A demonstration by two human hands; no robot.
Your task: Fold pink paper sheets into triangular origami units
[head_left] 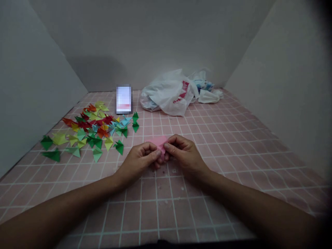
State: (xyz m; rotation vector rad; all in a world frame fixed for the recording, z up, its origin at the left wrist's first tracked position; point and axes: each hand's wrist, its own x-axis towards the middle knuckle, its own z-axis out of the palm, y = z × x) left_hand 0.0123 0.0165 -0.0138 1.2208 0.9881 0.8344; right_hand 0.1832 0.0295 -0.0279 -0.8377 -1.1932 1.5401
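Note:
A small piece of pink folded paper [158, 140] is held between both hands, above the middle of the checked cloth. My left hand [142, 156] pinches its left side between thumb and fingers. On the right side, my right hand [185, 154] grips it with thumb and forefinger. The fingers cover much of the paper, so its exact folded shape is hidden. Left of the hands lie several folded paper cranes [94, 141] in green, yellow, red, orange and light blue.
A pink cloth with a white grid [160, 214] covers the surface. Behind the cranes stands a lit, blurred phone screen [123, 98]. White plastic bags [168, 92] lie at the back, with a crumpled white and blue packet [204, 85] beside them. Pale walls [285, 86] enclose three sides.

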